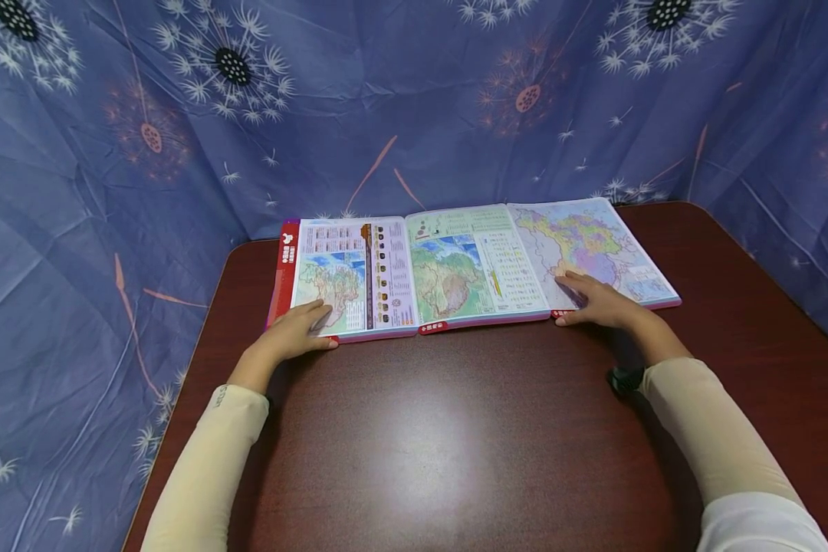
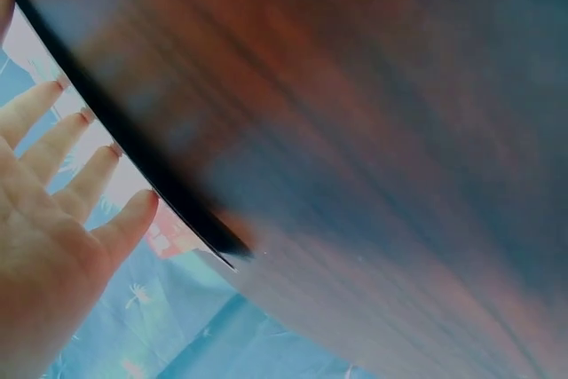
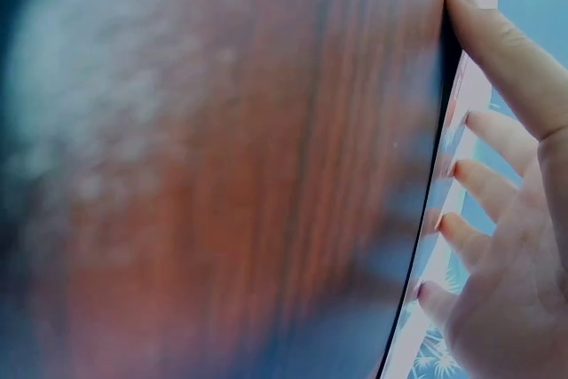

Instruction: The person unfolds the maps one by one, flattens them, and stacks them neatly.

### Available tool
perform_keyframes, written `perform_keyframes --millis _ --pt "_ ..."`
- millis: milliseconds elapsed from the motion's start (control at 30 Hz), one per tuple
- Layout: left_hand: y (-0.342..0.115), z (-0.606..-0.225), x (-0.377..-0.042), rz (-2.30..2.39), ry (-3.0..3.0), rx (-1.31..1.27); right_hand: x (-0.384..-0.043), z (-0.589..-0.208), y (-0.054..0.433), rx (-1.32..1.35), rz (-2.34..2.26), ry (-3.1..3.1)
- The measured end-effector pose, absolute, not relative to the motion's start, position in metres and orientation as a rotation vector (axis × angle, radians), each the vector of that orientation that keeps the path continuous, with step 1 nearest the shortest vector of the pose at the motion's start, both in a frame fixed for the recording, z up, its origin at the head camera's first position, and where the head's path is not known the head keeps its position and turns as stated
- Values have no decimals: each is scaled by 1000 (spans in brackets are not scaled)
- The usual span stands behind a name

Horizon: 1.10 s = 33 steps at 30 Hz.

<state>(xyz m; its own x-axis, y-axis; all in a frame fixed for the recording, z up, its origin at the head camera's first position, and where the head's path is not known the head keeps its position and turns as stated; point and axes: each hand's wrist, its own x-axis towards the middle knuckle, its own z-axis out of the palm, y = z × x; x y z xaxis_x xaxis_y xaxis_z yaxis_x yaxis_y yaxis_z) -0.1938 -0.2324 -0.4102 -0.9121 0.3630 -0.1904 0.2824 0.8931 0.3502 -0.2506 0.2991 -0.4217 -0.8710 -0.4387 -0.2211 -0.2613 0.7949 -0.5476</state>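
A fold-out map (image 1: 465,307) lies across the far part of the table, three printed panels side by side with a red strip (image 1: 287,257) at its left end. My left hand (image 1: 291,334) rests at the near left corner, fingers spread over the left panel and thumb along the front edge. On the right panel lie the fingers of my right hand (image 1: 603,304), its thumb near the red tab at the front edge. The left wrist view shows the left hand (image 2: 62,219) with fingers apart; the right wrist view shows the right hand (image 3: 515,264) likewise spread.
The dark brown table (image 1: 386,429) has rounded back corners and reflects a bright patch of light in front of the map. A blue curtain (image 1: 359,92) with dandelion prints hangs behind and along both sides. A black wrist device (image 1: 624,379) sits by the right cuff.
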Motion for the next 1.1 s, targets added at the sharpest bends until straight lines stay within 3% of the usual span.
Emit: perform_keyframes --millis 1100 --pt "-229 -411 -198 448 2728 453 -258 -420 299 -524 -693 2621"
